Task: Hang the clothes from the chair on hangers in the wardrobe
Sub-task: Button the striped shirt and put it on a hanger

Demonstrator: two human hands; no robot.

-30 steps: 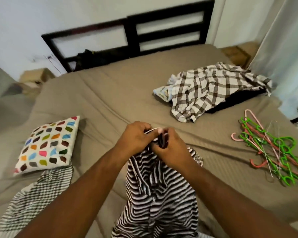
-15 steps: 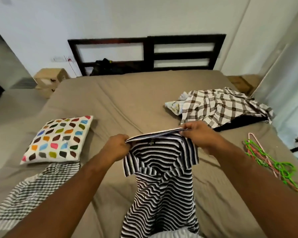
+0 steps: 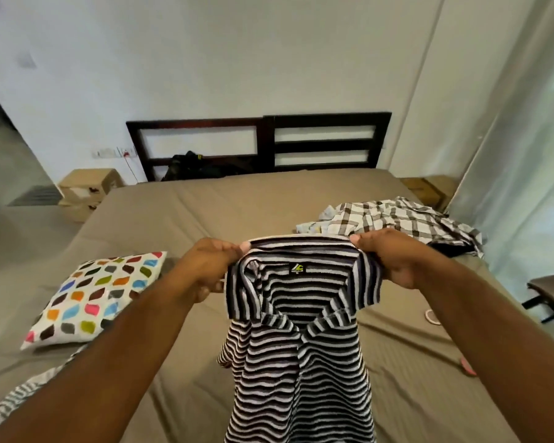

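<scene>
Both hands, left (image 3: 205,266) and right (image 3: 393,257), pinch the striped shirt (image 3: 298,340) by its collar ends above the bed (image 3: 205,212) (no hanger in it); the checked shirt (image 3: 393,219) lies unhung too

Soft daylight from right; edges bowed, blurred.

The brown-sheeted bed (image 3: 237,206) carries a spotted pillow (image 3: 93,295) left of the left hand (image 3: 205,266), a checked shirt heap (image 3: 397,219) just beyond the right hand (image 3: 393,260), and a dark bag (image 3: 192,164) far beyond both.
</scene>
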